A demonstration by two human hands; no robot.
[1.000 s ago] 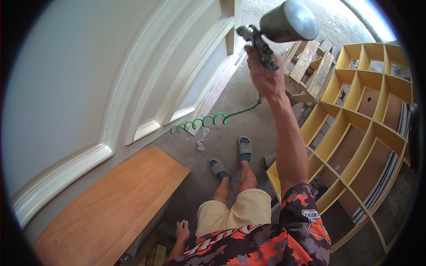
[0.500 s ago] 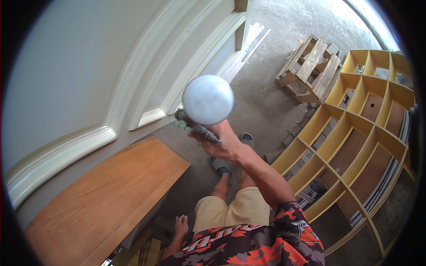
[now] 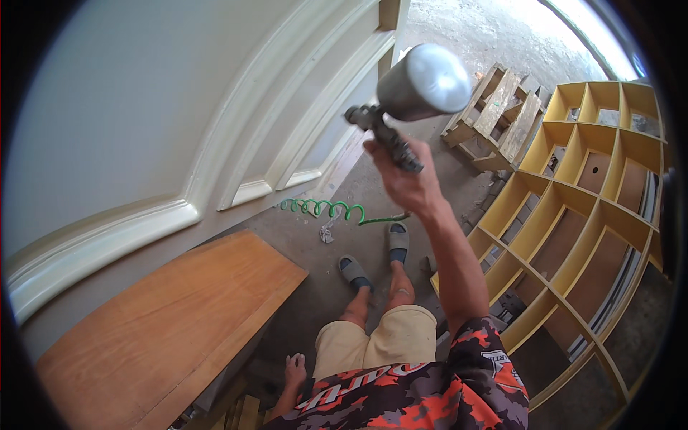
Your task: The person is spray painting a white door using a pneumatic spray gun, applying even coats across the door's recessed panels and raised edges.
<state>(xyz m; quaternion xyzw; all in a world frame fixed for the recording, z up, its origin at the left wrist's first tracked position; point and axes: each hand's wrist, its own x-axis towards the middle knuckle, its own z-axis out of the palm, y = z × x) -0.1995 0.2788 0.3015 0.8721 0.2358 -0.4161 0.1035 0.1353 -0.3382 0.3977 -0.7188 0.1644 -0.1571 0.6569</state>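
Observation:
My right hand [image 3: 411, 175] is wrapped round the handle of a paint spray gun [image 3: 387, 136], held out at arm's length. On top of the gun sits a rounded silver cup [image 3: 423, 82], tilted. The gun's nozzle end points left, towards a white panelled surface [image 3: 129, 107] with raised mouldings, and is apart from it. Low by my side, my left hand [image 3: 294, 371] hangs with its fingers loosely bent and slightly apart, nothing visible in it. It is nearest to the reddish-brown wooden board [image 3: 172, 322].
A coiled green air hose [image 3: 322, 208] crosses the floor before my sandalled feet. At the right stands a large yellow shelf frame [image 3: 552, 193] with many compartments. A rough wooden pallet-like crate [image 3: 494, 115] lies behind it.
My right hand has swung the spray gun away to the right and farther out. The green hose now shows more fully. My left hand stays low by my side.

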